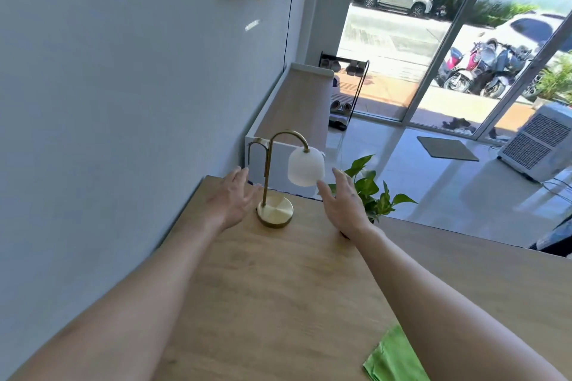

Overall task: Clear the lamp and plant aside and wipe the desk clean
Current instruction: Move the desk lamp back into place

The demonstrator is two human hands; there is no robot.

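Head view, one entry.

Progress: barely begun, by my reckoning. Lamp [280, 182] stands on the far end of the desk [278, 281], brass base flat, white shade hanging. Plant [373, 192] sits at the far right edge, its pot hidden behind the wrist. Neither is moved aside; wiping not yet done.

Left hand [233, 198]: fingers spread, empty, just beside the lamp stem. Right hand [342, 199]: spread, empty, between shade and leaves.

Green cloth [391, 359]: lying at the near right edge, untouched.

Surface: pale wood-grain, otherwise bare; dirt not discernible.

Room: grey wall left, low cabinet [297, 105] beyond, shoe rack [345, 86], tiled floor, doormat [445, 148], glass doors onto a street.
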